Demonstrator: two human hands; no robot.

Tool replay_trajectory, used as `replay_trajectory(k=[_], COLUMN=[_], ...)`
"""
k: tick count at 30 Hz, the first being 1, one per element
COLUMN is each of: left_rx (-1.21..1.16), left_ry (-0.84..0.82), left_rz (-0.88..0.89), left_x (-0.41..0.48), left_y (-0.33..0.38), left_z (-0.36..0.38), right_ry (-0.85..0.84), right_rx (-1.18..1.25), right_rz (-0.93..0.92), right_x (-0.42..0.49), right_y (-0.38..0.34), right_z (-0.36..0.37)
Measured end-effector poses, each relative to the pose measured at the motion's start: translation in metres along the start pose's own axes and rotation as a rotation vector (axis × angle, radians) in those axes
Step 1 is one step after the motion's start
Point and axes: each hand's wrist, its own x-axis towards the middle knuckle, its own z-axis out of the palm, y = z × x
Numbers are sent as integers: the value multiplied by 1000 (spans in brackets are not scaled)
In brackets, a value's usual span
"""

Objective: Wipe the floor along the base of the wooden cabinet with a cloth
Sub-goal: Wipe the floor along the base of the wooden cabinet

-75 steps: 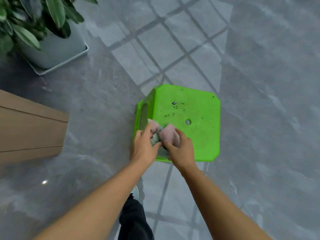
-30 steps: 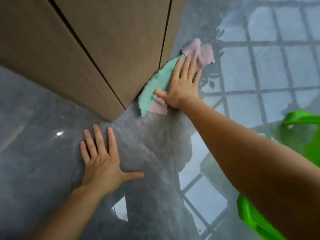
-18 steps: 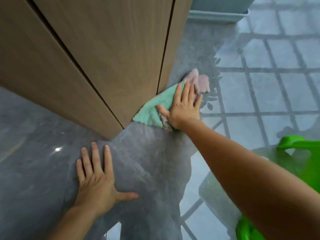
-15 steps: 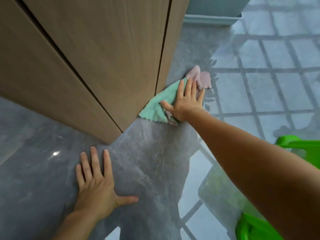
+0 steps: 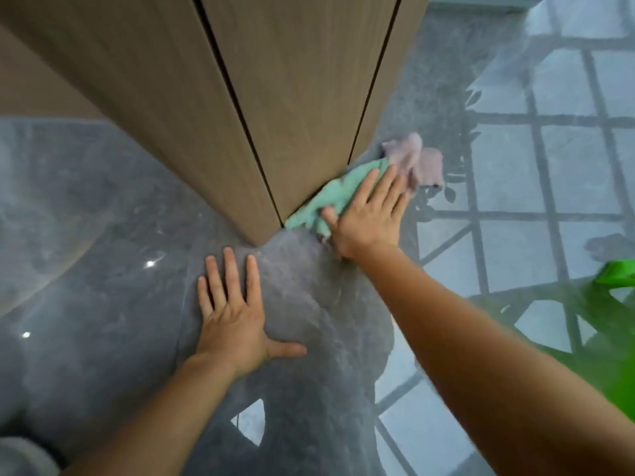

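A green and pink cloth (image 5: 338, 194) lies on the glossy grey floor (image 5: 103, 304), pushed against the base of the wooden cabinet (image 5: 275, 80) near its corner. My right hand (image 5: 369, 214) presses flat on the cloth, fingers spread, covering its near edge. The pink part of the cloth sticks out beyond my fingertips. My left hand (image 5: 237, 314) rests palm down on the bare floor just in front of the cabinet corner, fingers apart, holding nothing.
A green plastic stool (image 5: 615, 304) sits at the right edge, blurred. A pale planter base (image 5: 481, 1) shows at the top beyond the cabinet. The floor mirrors a window grid on the right side.
My right hand has slid the cloth along the cabinet base toward the corner and nearer to me. My left hand stays planted on the floor.
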Motion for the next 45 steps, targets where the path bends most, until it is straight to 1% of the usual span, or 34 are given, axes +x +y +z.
replay_trajectory(k=[2, 3, 6, 9, 11, 14, 16, 17, 18, 19, 20, 21, 22, 23, 24, 26, 29, 31, 33, 34, 35, 36, 38, 39, 42, 45], left_rx=[-37, -44, -45, -61, -68, -81, -85, -82, -78, -82, -95, -111, -127, -148, -170, -195, -198, -190, -213, -226, -233, -238, -261, -271, -269, -245], left_ry=[13, 6, -9, -18, -1, 12, 31, 43, 52, 64, 82, 114, 155, 186, 198, 154, 77, 40, 27, 13, -1, -11, -20, -9, 15, -14], left_rz=[11, 13, 4, 21, 24, 3, -12, 6, 37, 57, 35, -39, -143, -234, -283, -291, -329, -366, -364, -360, -356, -352, -348, -345, -319, -311], left_x=[0, 1, 2, 0, 0, -6, -14, -19, -26, -33, -38, -43, -47, -49, -48, -42, -40, -43, -42, -42, -41, -40, -41, -41, -43, -43], left_y=[-1, -1, 0, 1, 1, 2, -3, -9, -20, -35, -55, -77, -96, -111, -121, -124, -120, -118, -118, -118, -118, -118, -118, -118, -118, -120], left_z=[0, -1, -2, -4, -5, -5, 1, 6, 9, 12, 15, 17, 18, 18, 19, 24, 23, 15, 10, 9, 8, 8, 6, 6, 4, 8], right_ry=[-5, -26, -43, -38, -111, -316, -397, -422, -417, -355, -241, -107, -41, -67, -133, -206, -196, -188, -196, -215, -225, -210, -184, -202, -287, -255], right_rx=[5, -15, -77, -18, 4, -16, -39, 1, 75, 182, 277, 327, 318, 272, 221, 137, 116, 83, 80, 115, 157, 178, 104, 33, -192, -246], right_rz=[151, 187, 190, 185, 95, -118, -199, -224, -256, -277, -262, -225, -183, -141, -92, -38, -89, -83, -79, -130, -229, -366, -624, -706, -781, -825], right_x=[44, 61, 75, 38, 2, -56, -67, -63, -57, -49, -39, -29, -20, -13, -13, -29, -80, -109, -122, -129, -139, -150, -173, -180, -160, -100], right_y=[33, 46, 60, 29, -11, -64, -70, -63, -51, -36, -19, -6, 0, -2, -13, -43, -89, -110, -122, -126, -126, -123, -111, -105, -104, -142], right_z=[-21, -31, -36, -23, -11, 2, 2, -8, -22, -36, -51, -66, -77, -80, -75, -43, 14, 30, 36, 37, 35, 35, 37, 39, 49, 49])
